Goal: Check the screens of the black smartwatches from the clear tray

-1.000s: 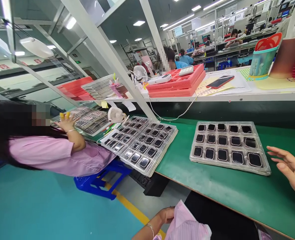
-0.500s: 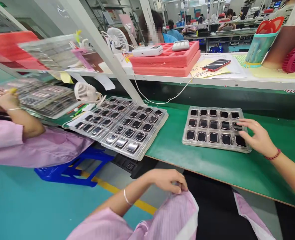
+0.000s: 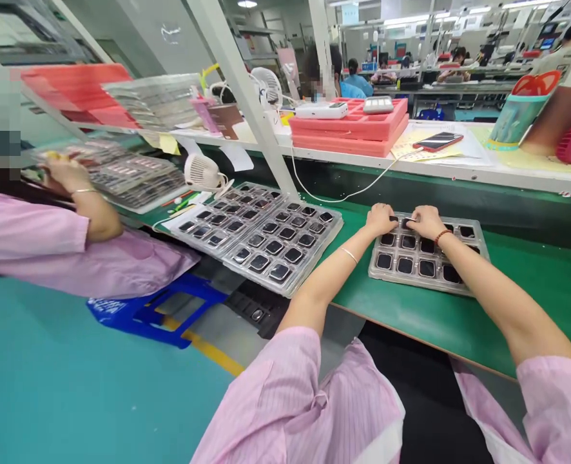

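On the green bench, a clear plastic tray [image 3: 481,240] holds rows of square black screens [image 3: 405,265] with rounded corners, like smartwatch faces. Both my hands are over its far row. My left hand [image 3: 380,220] is at the back left corner, fingers bent down by a dark piece; its grip is partly hidden. Close beside it, my right hand [image 3: 426,223] has thumb and fingertips closed at a black screen [image 3: 406,223] in the far row. My right forearm covers part of the tray's right side.
Two more filled trays [image 3: 285,240] lie to the left, beside a small white fan [image 3: 202,173]. A shelf behind carries red foam trays [image 3: 348,138], a phone [image 3: 439,141] and a cup [image 3: 517,122]. At far left sits a co-worker in pink [image 3: 34,232], near a blue stool [image 3: 179,309].
My left hand has risen from the cloth at my lap to the tray's far row. My right hand has moved from the tray's right edge leftward to the far row. The view has shifted left.
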Demonstrator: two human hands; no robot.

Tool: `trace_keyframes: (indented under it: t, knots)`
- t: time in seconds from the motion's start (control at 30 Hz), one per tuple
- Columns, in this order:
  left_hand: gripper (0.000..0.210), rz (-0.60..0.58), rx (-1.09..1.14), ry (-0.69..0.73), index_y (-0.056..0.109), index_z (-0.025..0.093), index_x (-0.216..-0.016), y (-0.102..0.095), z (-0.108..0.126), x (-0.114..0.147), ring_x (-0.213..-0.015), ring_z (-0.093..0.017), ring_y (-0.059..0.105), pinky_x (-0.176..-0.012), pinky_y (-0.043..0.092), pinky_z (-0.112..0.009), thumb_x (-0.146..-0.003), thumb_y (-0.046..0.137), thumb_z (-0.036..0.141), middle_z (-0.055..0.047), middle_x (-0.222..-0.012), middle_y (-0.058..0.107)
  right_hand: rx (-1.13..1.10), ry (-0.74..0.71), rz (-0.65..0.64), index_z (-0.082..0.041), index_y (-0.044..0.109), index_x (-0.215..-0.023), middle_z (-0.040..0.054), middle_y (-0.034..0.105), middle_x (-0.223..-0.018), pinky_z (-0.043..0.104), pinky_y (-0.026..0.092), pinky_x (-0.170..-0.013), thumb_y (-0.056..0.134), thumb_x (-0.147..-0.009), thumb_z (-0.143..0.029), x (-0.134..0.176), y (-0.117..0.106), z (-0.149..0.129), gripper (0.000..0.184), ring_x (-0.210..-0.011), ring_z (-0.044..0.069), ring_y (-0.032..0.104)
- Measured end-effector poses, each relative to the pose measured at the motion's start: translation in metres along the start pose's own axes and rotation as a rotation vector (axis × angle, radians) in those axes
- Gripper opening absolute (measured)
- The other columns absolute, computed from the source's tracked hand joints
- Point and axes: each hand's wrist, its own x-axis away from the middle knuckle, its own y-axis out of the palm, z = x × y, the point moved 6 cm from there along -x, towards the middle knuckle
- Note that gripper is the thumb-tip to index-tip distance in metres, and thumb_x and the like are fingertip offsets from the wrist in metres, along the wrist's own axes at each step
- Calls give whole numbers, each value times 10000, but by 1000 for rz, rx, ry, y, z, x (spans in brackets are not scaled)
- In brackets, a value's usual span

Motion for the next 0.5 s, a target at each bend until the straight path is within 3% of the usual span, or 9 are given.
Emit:
trace_keyframes:
  t: [0.07,0.17,0.23,0.27,0.37,0.5]
  knots:
    - [166,38,85,39,644,190,-1053,3,0,9,-1230,-245,621,-1088,480,-378,-904,671,258,-107,-1180,718,-123,22,41,-222,549,-839,128,752,-1025,478,549,-981,614,-851,-255,12,-5,3,74,-1074,287,706]
    - [126,54,462,95,601,181,-1042,17,8,34,-926,-180,692,-875,555,-307,-955,595,272,-69,-1000,722,-598,164,68,-254,453,-885,69,744,-857,349,599,-651,627,-889,-382,47,-12,16,217,-749,228,740]
    - [121,-51,745,119,590,168,-1023,34,18,57,-751,-138,667,-716,554,-267,-935,592,251,-57,-971,706,-923,256,49,-256,464,-909,34,728,-765,285,537,-511,727,-821,-441,82,-13,22,334,-590,192,681]
    - [137,-136,815,140,595,166,-1032,43,24,70,-677,-116,640,-658,540,-252,-925,596,251,-48,-966,701,-983,269,33,-250,493,-927,27,725,-744,267,511,-480,759,-798,-436,102,-14,23,349,-543,173,646]
    - [189,-295,786,251,641,169,-1058,59,38,101,-600,-83,595,-608,499,-219,-891,635,257,-14,-902,691,-888,204,29,-223,601,-968,32,738,-764,264,492,-482,735,-836,-388,153,-19,16,250,-521,149,603]
    - [208,-281,770,229,658,163,-1050,64,38,98,-622,-80,597,-607,489,-203,-876,655,279,-25,-937,717,-633,72,144,-198,708,-1009,45,754,-815,302,513,-578,665,-881,-321,167,-21,10,182,-612,171,631]
